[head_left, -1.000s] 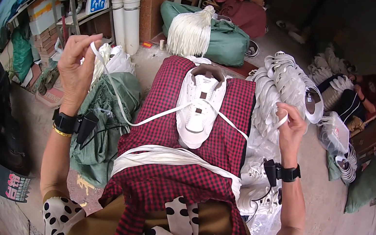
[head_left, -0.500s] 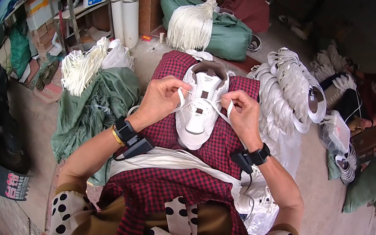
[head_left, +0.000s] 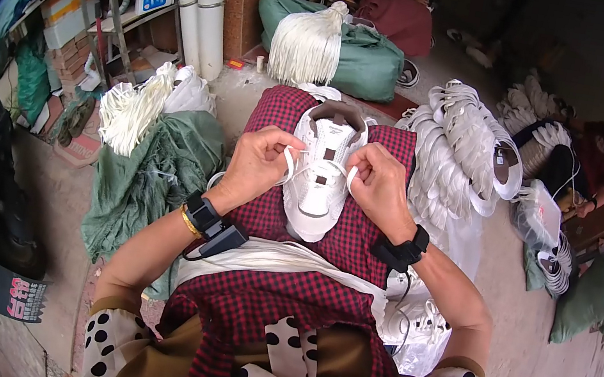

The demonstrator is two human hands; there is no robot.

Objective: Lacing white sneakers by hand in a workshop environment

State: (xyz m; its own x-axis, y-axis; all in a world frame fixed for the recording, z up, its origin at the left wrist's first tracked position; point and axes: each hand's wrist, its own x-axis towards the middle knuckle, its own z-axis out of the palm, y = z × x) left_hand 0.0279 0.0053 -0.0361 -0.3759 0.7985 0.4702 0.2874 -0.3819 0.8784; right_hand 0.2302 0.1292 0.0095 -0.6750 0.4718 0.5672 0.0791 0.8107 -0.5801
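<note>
On the red-and-black checked cloth [head_left: 259,209] sits a white shoe [head_left: 315,200], toe toward the person; the left hand [head_left: 255,163] pinches white lace [head_left: 289,165] between closed fingertips beside its left edge; the right hand [head_left: 383,187] pinches lace at the opposite edge; white strands [head_left: 283,260] lie nearer the body.

The left hand [head_left: 257,164] and right hand [head_left: 381,185] face each other without touching, each pinching with thumb and fingers [head_left: 284,139]. The left forearm [head_left: 153,248] and right forearm [head_left: 453,290] slant inward from bent elbows.
</note>
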